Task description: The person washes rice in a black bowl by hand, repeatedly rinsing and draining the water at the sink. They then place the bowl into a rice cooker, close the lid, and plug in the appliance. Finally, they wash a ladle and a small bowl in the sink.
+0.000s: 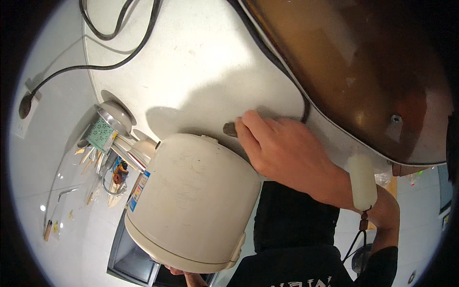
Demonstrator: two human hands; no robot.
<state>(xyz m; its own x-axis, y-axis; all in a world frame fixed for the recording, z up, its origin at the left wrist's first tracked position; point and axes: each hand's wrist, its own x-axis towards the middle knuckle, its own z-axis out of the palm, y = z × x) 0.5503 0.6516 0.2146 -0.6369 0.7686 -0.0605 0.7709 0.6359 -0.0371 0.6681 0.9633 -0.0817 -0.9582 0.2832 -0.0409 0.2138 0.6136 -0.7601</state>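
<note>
An off-white rice cooker [197,201] with scuffed sides fills the lower middle, its lid end towards the bottom of the view. My left hand [174,269] is at the lid's edge; most of it is hidden behind the cooker. Past the cooker's other end, my right hand [276,147] has its fingers closed on a small dark piece [230,129], which looks like a cord connector. A black cord [287,71] runs up to this hand from above. The join between cord and piece is covered by my hand.
A large glossy brown vessel or lid [358,82] with a pale rim takes the upper right. Another black cord [107,67] reaches a wall outlet [23,123]. Left stand a metal bowl [116,116] and a green utensil holder [102,134]. A pale pendant [363,183] hangs before my forearm.
</note>
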